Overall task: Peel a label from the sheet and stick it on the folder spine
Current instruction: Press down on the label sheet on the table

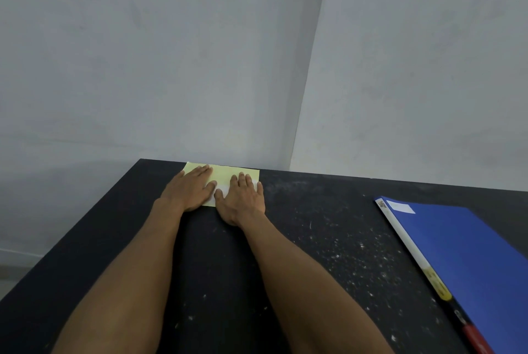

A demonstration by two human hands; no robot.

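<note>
Item: pale yellow label sheet (228, 173), 12 o'clock, far edge of black speckled table (328, 239). Our left hand (191, 191) & right hand (243, 199) lie flat on it, fingers spread, gripping nothing. Blue plastic folder (471, 262) w/ white spine (405, 242), 3 o'clock, well apart, unobstructed.

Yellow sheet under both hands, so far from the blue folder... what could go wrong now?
1. The label sheet lies at the table's far edge; a push may slide it off.
2. The left hand and right hand lie flat on it, so a lifted label corner could crease.
3. The folder sits far right, so a peeled label might curl on the way to the spine.
</note>
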